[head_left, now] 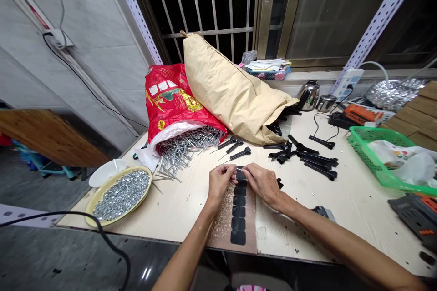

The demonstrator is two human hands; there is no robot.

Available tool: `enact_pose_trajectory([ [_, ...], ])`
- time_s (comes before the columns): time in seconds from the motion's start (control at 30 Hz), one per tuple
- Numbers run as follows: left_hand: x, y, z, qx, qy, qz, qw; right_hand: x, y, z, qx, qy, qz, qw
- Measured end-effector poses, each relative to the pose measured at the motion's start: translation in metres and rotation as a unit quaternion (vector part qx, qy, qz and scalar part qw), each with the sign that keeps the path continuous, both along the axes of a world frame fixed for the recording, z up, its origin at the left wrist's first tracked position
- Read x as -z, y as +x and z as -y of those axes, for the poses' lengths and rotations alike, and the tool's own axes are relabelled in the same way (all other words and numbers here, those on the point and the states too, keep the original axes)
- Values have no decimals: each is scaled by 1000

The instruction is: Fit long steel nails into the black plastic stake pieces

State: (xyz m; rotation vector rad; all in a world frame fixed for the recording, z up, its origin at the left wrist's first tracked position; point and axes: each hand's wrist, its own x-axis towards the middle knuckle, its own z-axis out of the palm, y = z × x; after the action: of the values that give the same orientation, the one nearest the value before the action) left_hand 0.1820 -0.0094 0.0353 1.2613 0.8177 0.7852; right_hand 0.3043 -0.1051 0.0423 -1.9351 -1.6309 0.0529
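Note:
My left hand [221, 183] and my right hand [262, 183] meet over the far end of a row of black square pads [238, 212]. Fingers of both hands are pinched together, and a thin silvery piece [240, 169] shows between them; its exact kind is too small to tell. The pads lie in a line on a brown board [250, 232], strewn with pale crumbs on its left side. Just beyond the hands lie black bar-shaped parts [241, 153], some with a thin metal pin sticking out.
A red bag [170, 100] spills long metal nails or screws [184, 145]. Left stands a yellow bowl [147, 191] of small metal pieces. Behind lies a tan paper sack [232, 91]; more black parts [317, 163] are piled right, near a green basket [367, 163] and a power tool [414, 218].

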Motion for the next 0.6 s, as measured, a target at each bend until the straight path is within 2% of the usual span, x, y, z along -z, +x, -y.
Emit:
enact_pose_trajectory([
  [0.13, 3, 0, 0, 3, -4, 6, 1000, 0, 1, -1, -7, 17, -32, 999],
  [0.37, 6, 0, -1, 11, -4, 11, 1000, 1, 1, -1, 4, 7, -21, 1000],
  [0.6, 2, 0, 1, 20, -8, 6, 1000, 1, 2, -4, -34, 22, -152, 988],
])
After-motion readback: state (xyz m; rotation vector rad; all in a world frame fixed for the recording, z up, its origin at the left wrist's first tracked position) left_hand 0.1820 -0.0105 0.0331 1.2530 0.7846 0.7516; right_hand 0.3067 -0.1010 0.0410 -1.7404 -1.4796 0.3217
